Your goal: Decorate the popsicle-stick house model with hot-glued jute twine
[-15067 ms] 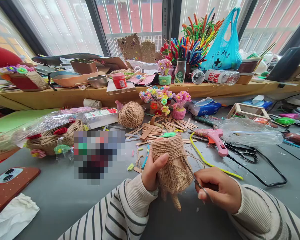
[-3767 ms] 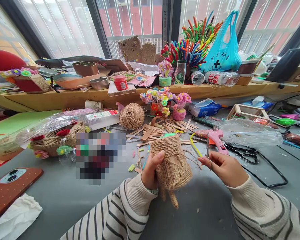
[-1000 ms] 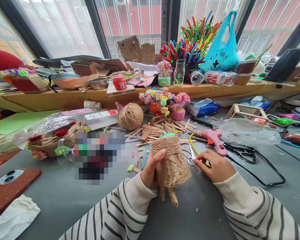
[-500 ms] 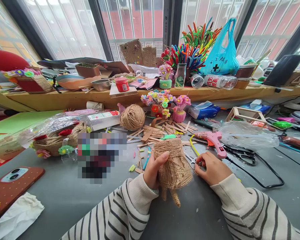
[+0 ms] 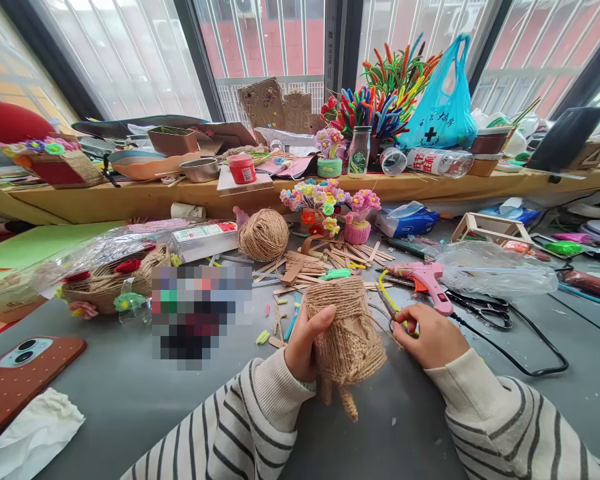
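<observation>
My left hand [image 5: 307, 343] is closed around a twine-wrapped craft piece [image 5: 347, 333], thumb across its front. Coils of jute twine cover most of the piece, and a bare patch shows near the middle. Two short twine-covered legs [image 5: 349, 403] stick out at the bottom. To its right, my right hand [image 5: 430, 337] is closed on a small pair of scissors [image 5: 391, 308], blades pointing up and away. A loose strand of twine [image 5: 379, 312] runs from the piece toward my right fingertips. The fingers hide most of the scissor handles.
Behind the piece lie wooden craft sticks [image 5: 307, 267] and a ball of twine [image 5: 263, 235]. A pink glue gun [image 5: 427, 280] rests right of them, its black cord looping over the table. Black scissors [image 5: 485, 310] lie nearby. A phone [image 5: 35, 363] is at the left.
My right hand has shifted slightly right, and the scissors have turned so their blades point more upward. The twine strand now shows more clearly. My left hand keeps its hold.
</observation>
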`<state>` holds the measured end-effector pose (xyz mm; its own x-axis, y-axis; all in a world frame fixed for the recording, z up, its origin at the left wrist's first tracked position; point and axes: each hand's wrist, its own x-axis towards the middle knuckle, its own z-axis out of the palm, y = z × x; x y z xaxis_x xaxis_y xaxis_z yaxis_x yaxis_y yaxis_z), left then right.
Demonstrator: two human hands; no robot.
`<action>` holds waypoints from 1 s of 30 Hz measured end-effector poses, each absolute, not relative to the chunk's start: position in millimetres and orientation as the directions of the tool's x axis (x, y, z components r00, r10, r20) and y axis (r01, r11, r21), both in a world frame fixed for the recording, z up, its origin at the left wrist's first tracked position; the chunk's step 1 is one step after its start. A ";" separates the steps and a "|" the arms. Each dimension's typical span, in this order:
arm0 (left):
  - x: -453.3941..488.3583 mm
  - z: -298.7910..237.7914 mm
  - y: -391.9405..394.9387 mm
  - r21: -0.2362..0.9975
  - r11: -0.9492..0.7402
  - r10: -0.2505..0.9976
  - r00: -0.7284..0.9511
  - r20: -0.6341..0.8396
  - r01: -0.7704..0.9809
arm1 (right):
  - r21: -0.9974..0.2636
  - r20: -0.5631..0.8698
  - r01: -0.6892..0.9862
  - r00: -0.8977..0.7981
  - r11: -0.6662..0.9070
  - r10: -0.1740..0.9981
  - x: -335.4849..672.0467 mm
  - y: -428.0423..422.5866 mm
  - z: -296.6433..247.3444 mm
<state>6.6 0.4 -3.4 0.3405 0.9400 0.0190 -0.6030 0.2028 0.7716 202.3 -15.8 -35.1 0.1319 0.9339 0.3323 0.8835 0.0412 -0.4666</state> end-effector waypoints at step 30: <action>7.6 0.1 -1.2 0.788 0.166 0.928 0.365 0.080 -0.593 | -0.982 -0.029 0.157 -0.686 0.109 0.727 200.8 -44.9 11.1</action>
